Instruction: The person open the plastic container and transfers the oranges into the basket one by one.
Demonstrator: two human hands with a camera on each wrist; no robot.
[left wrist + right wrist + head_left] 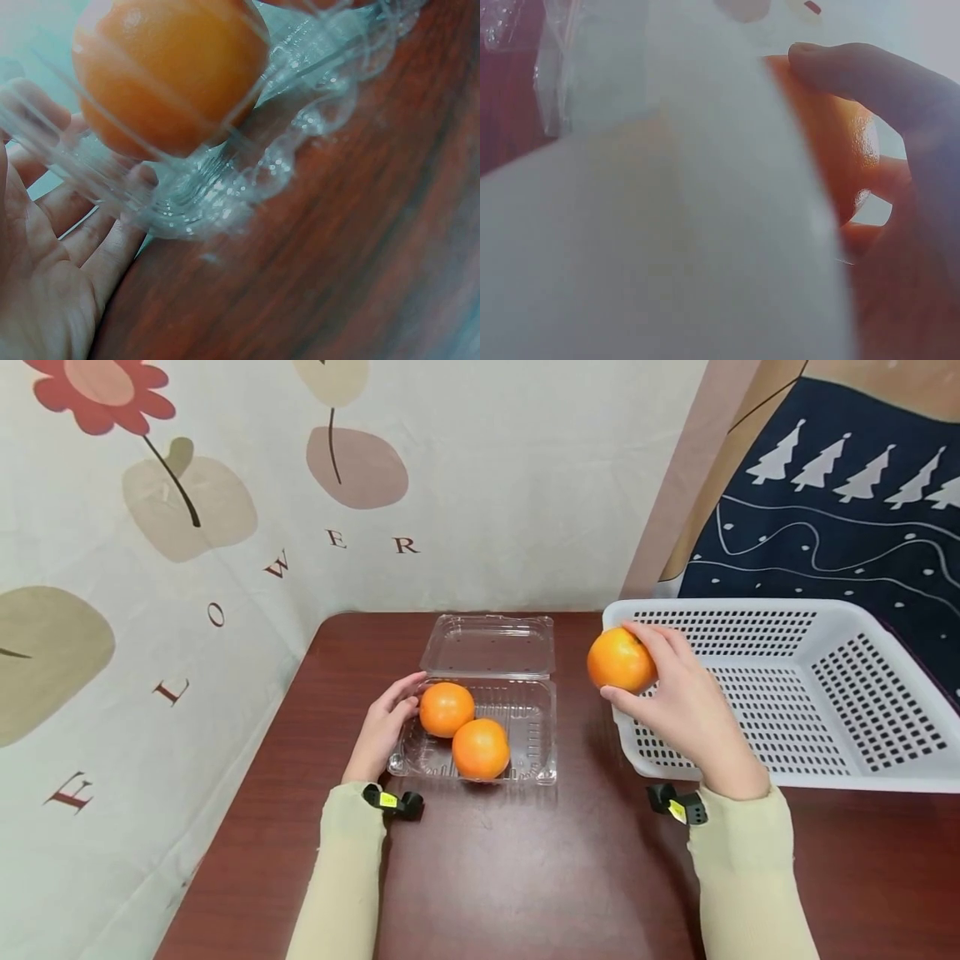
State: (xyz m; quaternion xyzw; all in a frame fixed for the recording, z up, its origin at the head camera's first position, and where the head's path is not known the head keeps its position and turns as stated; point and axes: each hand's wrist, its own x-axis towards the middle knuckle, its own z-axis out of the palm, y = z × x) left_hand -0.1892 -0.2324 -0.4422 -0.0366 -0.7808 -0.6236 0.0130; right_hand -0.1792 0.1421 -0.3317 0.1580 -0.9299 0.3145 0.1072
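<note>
In the head view my right hand (686, 702) grips an orange (621, 660) between thumb and fingers, over the left rim of the white basket. The right wrist view shows the orange (836, 142) partly hidden behind a blurred pale wall. My left hand (384, 727) rests at the left side of an open clear plastic clamshell box (532, 727). Its fingers lie loosely against the wall in the left wrist view, palm visible. Inside the box sit two oranges, one (447, 709) by the left hand and another (482, 749) nearer the front wall.
The box's clear lid (491, 645) lies folded back toward the wall. A white perforated basket (757, 777) stands on the right of the brown table (480, 868). A flower-printed cloth (510, 493) hangs behind, with a dark tree-patterned cloth (817, 543) at the right.
</note>
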